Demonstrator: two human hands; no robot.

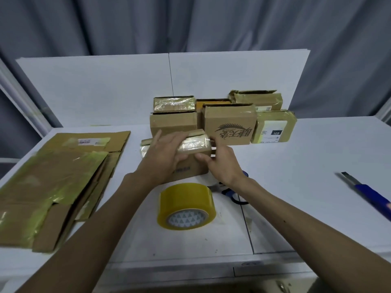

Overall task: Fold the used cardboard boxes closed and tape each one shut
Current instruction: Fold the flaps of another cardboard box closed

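Near the middle of the bench (300, 163), a little back from its front edge, a small cardboard box (190, 169) sits between both hands. Its long axis runs left to right, roughly parallel to the front edge, and one brown side with dark print faces the person. Its top, covered in shiny old tape, faces up and slightly away. Whether its base rests on the bench or is lifted just clear cannot be told. The left hand (163, 153) lies over the top of the box toward its left end, fingers curled across the taped flap and thumb against the near side, gripping it. The right hand (222, 166) clasps the right end, thumb pressed on the near side and fingers wrapped round the end. Just in front of the box, toward the front edge, a roll of yellowish tape (186, 206) lies tilted with its core opening facing the person. Blue-handled scissors (231, 194) lie just right of the roll, partly hidden under the right wrist. A blue utility knife (364, 191) lies well apart near the right edge, pointing diagonally. Flattened cardboard (57, 176) is piled along the left edge. Behind the held box, toward the back edge, a group of boxes (230, 125) stands stacked close together.
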